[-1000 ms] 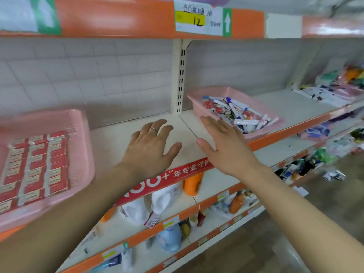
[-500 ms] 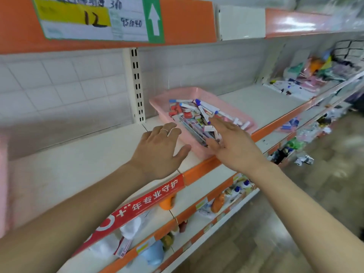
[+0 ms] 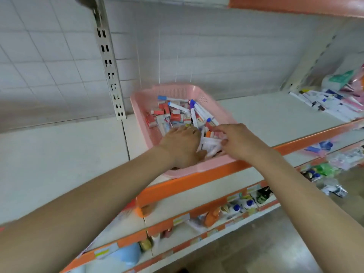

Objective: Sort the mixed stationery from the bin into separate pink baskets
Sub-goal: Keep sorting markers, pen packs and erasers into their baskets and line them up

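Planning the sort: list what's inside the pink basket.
The pink basket holds jumbled white markers with blue caps and small red-and-white boxes. The left hand and right hand cover its near end; items beneath are hidden.

Bright, flat light is filling the scene, leaving a soft grey shadow along the wall [image 3: 49,107] at 9 o'clock. Blur is smearing the basket [image 3: 141,107] and the goods [image 3: 334,107] at 3 o'clock. Wide-angle distortion is bending the upright [image 3: 110,71] and shelf edge [image 3: 197,182].

Your bare arms stretch forward, left hand [image 3: 181,144] palm down, just beside your right hand [image 3: 239,141] (fingers bent, grip blurred).
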`<state>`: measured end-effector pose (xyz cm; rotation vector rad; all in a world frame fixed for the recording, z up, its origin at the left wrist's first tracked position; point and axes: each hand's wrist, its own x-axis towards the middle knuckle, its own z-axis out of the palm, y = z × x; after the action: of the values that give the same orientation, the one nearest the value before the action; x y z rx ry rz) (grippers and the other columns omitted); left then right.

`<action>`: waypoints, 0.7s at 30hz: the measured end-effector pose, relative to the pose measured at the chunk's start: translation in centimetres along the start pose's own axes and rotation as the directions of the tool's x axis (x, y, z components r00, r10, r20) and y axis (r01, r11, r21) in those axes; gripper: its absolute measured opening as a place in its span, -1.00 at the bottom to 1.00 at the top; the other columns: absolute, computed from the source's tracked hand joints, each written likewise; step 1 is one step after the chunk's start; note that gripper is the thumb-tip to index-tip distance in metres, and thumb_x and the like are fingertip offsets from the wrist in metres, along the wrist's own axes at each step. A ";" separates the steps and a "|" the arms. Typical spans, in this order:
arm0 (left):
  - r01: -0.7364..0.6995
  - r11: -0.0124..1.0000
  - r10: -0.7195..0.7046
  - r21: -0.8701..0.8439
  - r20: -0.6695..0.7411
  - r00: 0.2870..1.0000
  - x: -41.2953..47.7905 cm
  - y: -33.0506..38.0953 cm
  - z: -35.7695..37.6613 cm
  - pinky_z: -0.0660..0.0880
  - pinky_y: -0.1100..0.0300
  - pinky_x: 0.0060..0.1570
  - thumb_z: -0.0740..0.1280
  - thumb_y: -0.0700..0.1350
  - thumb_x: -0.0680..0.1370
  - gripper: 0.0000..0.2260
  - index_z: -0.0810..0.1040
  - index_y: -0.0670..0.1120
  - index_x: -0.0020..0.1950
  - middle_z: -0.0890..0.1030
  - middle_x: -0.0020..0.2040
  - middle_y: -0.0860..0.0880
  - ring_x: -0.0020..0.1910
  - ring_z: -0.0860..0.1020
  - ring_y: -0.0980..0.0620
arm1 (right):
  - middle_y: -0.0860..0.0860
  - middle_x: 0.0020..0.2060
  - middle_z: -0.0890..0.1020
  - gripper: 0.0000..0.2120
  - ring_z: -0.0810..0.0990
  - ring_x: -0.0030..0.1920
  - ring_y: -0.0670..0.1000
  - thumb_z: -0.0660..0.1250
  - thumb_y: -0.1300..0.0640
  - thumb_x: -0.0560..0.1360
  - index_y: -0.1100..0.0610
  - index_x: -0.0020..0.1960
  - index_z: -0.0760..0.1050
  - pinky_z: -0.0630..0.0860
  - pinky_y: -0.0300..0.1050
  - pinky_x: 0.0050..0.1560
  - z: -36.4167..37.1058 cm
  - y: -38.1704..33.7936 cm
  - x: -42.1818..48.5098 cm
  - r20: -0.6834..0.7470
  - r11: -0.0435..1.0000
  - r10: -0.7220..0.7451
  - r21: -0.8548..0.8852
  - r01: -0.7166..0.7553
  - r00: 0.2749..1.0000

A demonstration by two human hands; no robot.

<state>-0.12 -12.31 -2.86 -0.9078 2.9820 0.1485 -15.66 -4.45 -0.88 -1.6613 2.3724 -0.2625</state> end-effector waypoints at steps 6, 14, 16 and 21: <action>0.176 0.972 -0.150 -0.153 0.167 0.974 4.4 2.6 0.7 0.41 0.04 0.00 0.11 0.25 0.64 -0.61 0.46 -0.06 0.00 0.50 0.02 -0.10 -0.02 0.48 -0.12 | 0.13 0.23 0.57 -0.50 0.58 0.14 0.13 0.27 0.39 0.50 0.02 0.36 0.52 0.45 -0.20 0.16 0.6 3.1 3.2 -0.026 0.994 -0.107 0.034 0.108 0.994; 0.302 0.897 -0.248 -0.324 0.198 0.948 5.4 2.7 1.3 0.35 0.18 -0.32 0.36 0.10 0.54 -0.67 0.36 -0.01 -0.32 0.44 -0.34 0.03 -0.32 0.42 0.03 | 0.11 0.03 0.63 -0.61 0.60 0.02 0.18 0.35 0.29 0.40 0.10 0.22 0.56 0.59 0.08 0.03 3.0 3.4 5.0 -0.234 0.976 -0.208 0.020 0.218 0.950; 0.331 0.904 -0.285 -0.271 0.196 0.938 5.3 2.7 1.7 0.38 0.16 -0.20 0.34 0.11 0.55 -0.69 0.34 -0.01 -0.27 0.42 -0.28 0.03 -0.23 0.45 -0.03 | 0.11 0.03 0.62 -0.63 0.58 0.02 0.17 0.38 0.24 0.45 0.09 0.25 0.54 0.58 0.08 0.05 3.1 3.5 5.2 -0.259 0.978 -0.197 0.019 0.209 0.946; 0.397 0.849 -0.318 -0.347 0.264 0.911 5.2 1.8 1.7 0.28 0.15 -0.33 0.24 0.17 0.62 -0.54 0.36 -0.09 -0.37 0.40 -0.38 -0.04 -0.34 0.42 -0.04 | 0.14 0.04 0.62 -0.67 0.58 0.03 0.17 0.33 0.26 0.50 0.17 0.25 0.54 0.55 0.00 0.09 3.2 3.8 5.5 -0.239 0.978 -0.202 0.006 0.209 0.950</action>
<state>-5.38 -13.56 -4.64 -1.3797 2.5780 0.8024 -19.96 -8.42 -5.49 -1.9632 2.3404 -0.5630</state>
